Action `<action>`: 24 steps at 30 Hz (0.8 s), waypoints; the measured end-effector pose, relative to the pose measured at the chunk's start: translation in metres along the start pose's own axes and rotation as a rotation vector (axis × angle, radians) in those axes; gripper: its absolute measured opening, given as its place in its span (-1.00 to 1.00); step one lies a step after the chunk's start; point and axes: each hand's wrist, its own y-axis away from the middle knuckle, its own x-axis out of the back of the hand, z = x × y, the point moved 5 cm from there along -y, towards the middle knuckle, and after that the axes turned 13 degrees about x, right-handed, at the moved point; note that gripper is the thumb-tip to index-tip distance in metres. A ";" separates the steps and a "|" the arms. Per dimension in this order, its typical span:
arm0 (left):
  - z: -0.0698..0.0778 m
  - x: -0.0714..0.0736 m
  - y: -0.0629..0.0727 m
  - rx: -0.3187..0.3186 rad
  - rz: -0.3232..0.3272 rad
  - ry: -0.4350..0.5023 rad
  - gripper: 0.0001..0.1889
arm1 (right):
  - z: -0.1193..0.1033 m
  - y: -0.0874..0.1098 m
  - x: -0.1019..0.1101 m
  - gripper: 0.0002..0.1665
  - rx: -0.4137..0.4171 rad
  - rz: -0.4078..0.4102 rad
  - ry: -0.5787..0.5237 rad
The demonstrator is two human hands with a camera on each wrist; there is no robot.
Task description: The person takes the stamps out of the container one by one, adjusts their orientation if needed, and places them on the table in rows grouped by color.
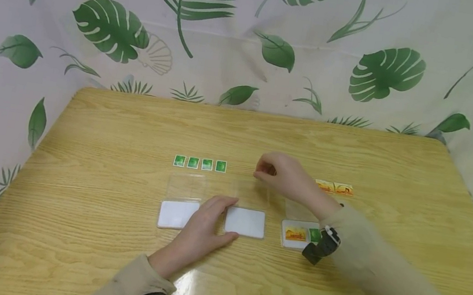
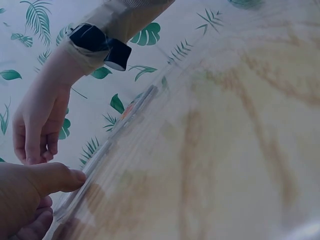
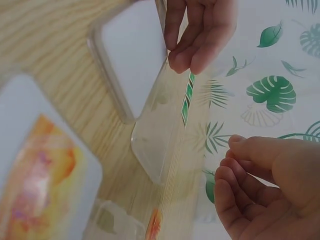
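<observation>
My left hand (image 1: pixel 208 221) holds the middle clear plastic case (image 1: pixel 245 222), thumb at its near edge and fingers at its far side. A white insert fills this case, and its see-through lid (image 1: pixel 252 194) lies open behind it. In the left wrist view the left thumb (image 2: pixel 62 178) touches the case's edge. My right hand (image 1: pixel 289 176) hovers behind the middle case, fingers loosely bent and thumb near the index finger; no object shows between them in the right wrist view. Several small green picture squares (image 1: pixel 200 163) lie in a row to its left.
On the left is another open case (image 1: pixel 177 215) with a white insert. The right case (image 1: pixel 294 234), partly behind the right wrist, holds an orange picture and a green square. Orange picture pieces (image 1: pixel 343 189) lie behind the right forearm. A leaf-patterned cloth (image 1: pixel 210 73) hangs behind the table.
</observation>
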 end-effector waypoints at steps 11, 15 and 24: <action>0.002 0.001 0.001 0.000 0.009 0.028 -0.31 | 0.007 0.033 0.009 -0.91 -0.039 0.034 0.033; 0.003 0.002 0.002 0.005 0.011 0.052 -0.31 | 0.012 0.047 0.011 -0.92 -0.042 0.063 0.045; 0.010 0.005 -0.001 -0.044 0.058 0.103 -0.33 | 0.021 0.077 0.017 -0.90 -0.119 0.058 0.005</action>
